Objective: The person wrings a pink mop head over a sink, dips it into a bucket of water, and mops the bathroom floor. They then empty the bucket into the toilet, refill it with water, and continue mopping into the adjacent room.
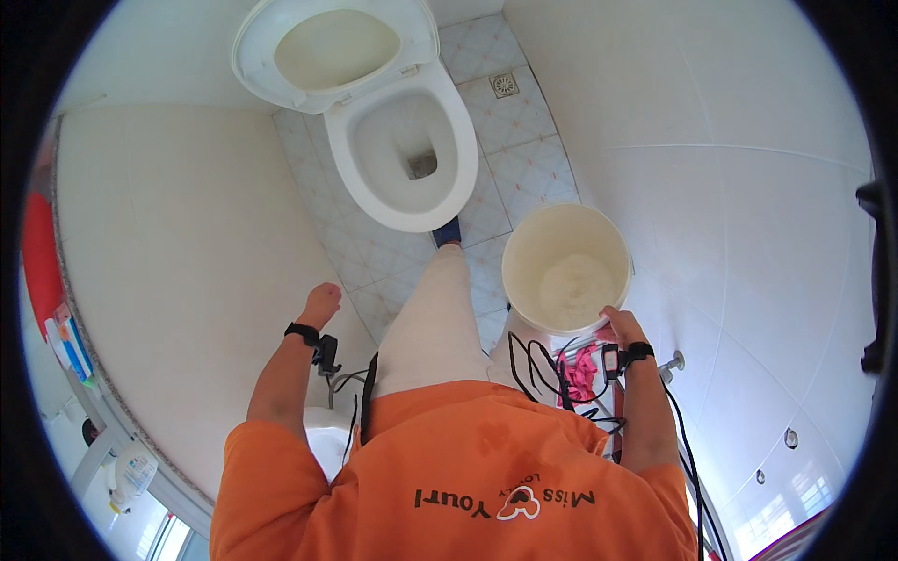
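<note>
My right hand (623, 327) grips the near right rim of a cream plastic bucket (519, 266), which is tilted so that its inside faces me; its pale bottom shows. My left hand (323, 303) hangs beside the left wall with its fingers curled, and nothing shows in it. Ahead of me stands a white toilet bowl (459, 161) with its seat and lid (252, 52) raised. Dark residue or water shows at the bowl's outlet. Each wrist wears a black strap with a small device.
Pink cloth (581, 372) and black cables (537, 365) lie near my right leg. A floor drain (504, 85) sits in the tiles right of the toilet. Walls stand close on both sides, with a metal valve (673, 363) on the right. A ledge at left holds a white bottle (135, 471).
</note>
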Demonstrator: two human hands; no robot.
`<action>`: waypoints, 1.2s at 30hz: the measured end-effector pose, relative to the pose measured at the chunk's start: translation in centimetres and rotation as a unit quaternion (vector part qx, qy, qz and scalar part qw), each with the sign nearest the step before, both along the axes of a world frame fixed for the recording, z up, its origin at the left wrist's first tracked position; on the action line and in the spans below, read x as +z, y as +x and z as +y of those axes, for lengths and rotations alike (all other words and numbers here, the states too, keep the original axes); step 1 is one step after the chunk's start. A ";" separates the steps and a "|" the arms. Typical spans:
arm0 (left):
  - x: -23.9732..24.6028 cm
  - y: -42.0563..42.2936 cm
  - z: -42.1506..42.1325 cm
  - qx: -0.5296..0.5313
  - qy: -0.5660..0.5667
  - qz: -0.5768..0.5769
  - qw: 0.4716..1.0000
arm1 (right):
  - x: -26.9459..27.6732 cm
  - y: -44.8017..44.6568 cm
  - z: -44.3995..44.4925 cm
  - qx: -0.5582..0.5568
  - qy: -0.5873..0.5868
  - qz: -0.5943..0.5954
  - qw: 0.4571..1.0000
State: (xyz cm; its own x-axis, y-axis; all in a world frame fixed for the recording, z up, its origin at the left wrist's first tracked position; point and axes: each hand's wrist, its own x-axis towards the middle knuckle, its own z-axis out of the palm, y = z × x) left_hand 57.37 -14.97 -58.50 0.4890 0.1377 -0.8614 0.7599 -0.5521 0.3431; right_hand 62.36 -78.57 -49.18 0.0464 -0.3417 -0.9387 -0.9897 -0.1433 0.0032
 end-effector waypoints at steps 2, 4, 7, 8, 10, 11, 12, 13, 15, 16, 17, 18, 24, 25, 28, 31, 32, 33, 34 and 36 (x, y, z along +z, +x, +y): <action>2.7 0.0 0.8 0.082 -0.005 0.015 0.996 | 0.4 -2.6 -0.9 -0.025 -0.011 -0.005 1.000; 4.9 0.4 0.4 0.060 -0.015 0.013 0.998 | 0.5 -4.6 -1.9 -0.031 0.005 -0.027 0.999; 7.1 0.5 -1.1 0.063 -0.028 0.010 0.998 | 0.7 -7.0 -3.4 -0.048 0.020 -0.040 0.998; 7.6 0.3 -1.7 0.068 -0.043 0.001 0.997 | 0.7 -8.0 -4.0 -0.054 0.018 -0.047 0.997; 8.1 0.0 -2.8 0.033 -0.022 0.001 0.999 | 0.0 -10.0 -5.1 -0.060 0.016 -0.064 0.996; 8.2 0.1 -3.4 0.023 -0.018 0.001 1.000 | -0.7 -11.3 -5.6 -0.063 0.015 -0.074 0.995; 8.4 0.2 -4.0 0.008 -0.049 0.010 0.999 | -1.6 -12.6 -6.3 -0.070 0.024 -0.092 0.993; 8.6 0.4 -4.6 -0.019 -0.067 0.020 0.997 | -2.7 -14.0 -6.9 -0.052 0.010 -0.089 0.995; 9.1 1.8 -5.9 -0.245 -0.081 -0.005 0.966 | -5.5 -17.0 -7.8 -0.029 -0.011 -0.092 0.995; 9.6 2.6 -6.6 -0.209 -0.091 -0.017 0.973 | -6.6 -17.9 -8.1 -0.024 0.012 -0.103 0.994; 10.3 3.3 -7.3 -0.175 -0.069 0.000 0.982 | -7.6 -18.6 -8.4 -0.010 0.017 -0.095 0.995; 11.2 4.2 -8.1 -0.137 -0.047 0.010 0.989 | -8.2 -19.3 -8.5 0.039 0.032 -0.165 0.985; 15.1 8.6 -14.1 -0.167 0.009 -0.011 0.986 | -8.3 -19.9 -8.5 -0.244 0.006 -0.119 0.963; 15.6 9.5 -15.0 -0.181 0.023 -0.016 0.983 | -8.0 -20.5 -8.3 -0.275 -0.005 -0.118 0.954; 16.5 9.9 -17.0 -0.214 0.001 -0.016 0.977 | -9.0 -23.1 -8.1 -0.351 0.004 -0.106 0.930; 16.9 10.4 -18.3 -0.256 -0.006 -0.003 0.967 | -11.8 -25.9 -7.2 -0.401 0.047 -0.089 0.911; 17.3 10.4 -18.7 -0.270 -0.001 -0.001 0.963 | -12.6 -26.6 -6.7 -0.433 0.051 -0.098 0.895; 17.4 10.5 -19.0 -0.280 0.013 0.000 0.960 | -13.6 -27.3 -6.4 -0.473 0.058 -0.099 0.874; 17.6 10.5 -19.3 -0.282 0.007 0.008 0.959 | -14.4 -27.9 -6.2 -0.515 0.057 -0.085 0.851; 18.0 10.4 -19.8 -0.289 0.009 0.010 0.957 | -15.7 -28.9 -6.0 -0.544 0.074 -0.121 0.827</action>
